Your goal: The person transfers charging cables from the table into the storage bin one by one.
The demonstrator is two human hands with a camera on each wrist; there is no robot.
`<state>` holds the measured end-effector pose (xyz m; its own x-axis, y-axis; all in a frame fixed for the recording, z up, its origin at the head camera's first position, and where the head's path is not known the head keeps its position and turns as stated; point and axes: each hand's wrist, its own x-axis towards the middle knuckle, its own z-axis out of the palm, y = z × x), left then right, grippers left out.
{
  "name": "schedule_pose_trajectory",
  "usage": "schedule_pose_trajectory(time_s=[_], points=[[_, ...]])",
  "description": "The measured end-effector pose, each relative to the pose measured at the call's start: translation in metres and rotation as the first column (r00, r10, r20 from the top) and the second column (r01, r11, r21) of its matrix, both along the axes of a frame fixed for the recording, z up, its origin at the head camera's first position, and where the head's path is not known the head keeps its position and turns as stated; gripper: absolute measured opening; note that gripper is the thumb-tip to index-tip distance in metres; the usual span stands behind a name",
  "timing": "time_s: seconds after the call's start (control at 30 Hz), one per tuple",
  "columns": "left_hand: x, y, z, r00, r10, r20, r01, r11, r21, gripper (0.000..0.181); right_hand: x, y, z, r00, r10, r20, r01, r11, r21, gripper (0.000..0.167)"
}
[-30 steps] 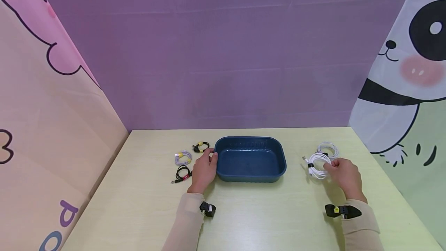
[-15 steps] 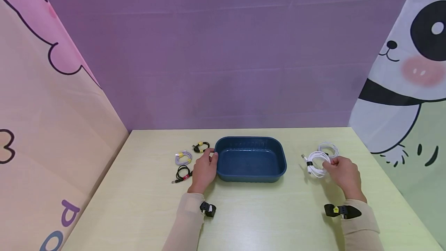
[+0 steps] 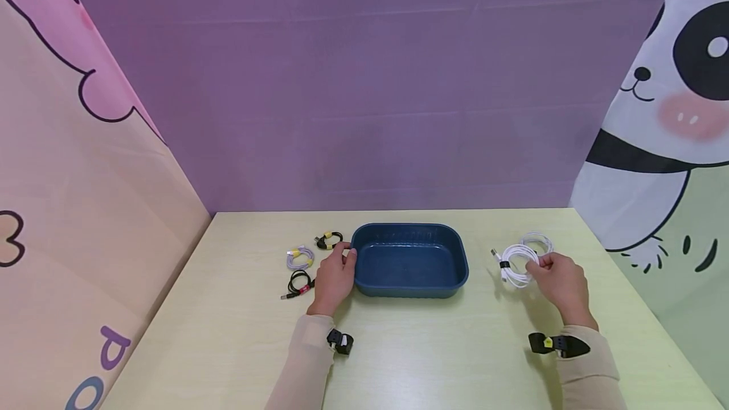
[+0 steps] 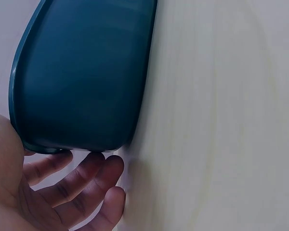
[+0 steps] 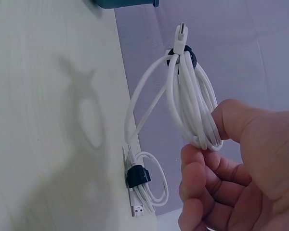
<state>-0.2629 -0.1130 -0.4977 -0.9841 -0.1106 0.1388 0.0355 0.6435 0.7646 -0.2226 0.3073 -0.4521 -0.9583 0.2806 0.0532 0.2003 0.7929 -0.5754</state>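
My right hand [image 3: 562,286] pinches a coiled white cable [image 3: 517,264] between thumb and fingers. The coil [image 5: 195,101] is held up off the table in the right wrist view, a black strap round it and its metal plug pointing up. Behind it lies a second white cable coil [image 5: 147,180], also with a black strap. At the left end of a dark blue rectangular bin [image 3: 410,291], my left hand [image 3: 333,280] holds the rim. In the left wrist view its curled fingers [image 4: 89,187] meet the bin's outer end wall; the thumb tip is mostly hidden by the bin.
Left of the bin lie a black cable with yellow ties [image 3: 328,241], a pale purple cable [image 3: 300,258] and a black cable with a red tie [image 3: 299,285]. A purple cloth wall [image 3: 364,93] rises behind the table [image 3: 433,347], with printed cloths at both sides.
My right hand has raised the white cable coil slightly and shifted it a little left, away from the coil behind. The left hand and the bin stay where they were.
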Motion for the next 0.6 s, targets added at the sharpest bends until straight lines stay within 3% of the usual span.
schedule_pose_trajectory(time_s=[0.6], points=[[-0.002,0.000,-0.003,1.000,0.000,0.003,0.000,1.000,-0.007,0.035,0.001,-0.011,0.007,0.995,-0.014,-0.101,0.012,1.000,-0.014,0.024]])
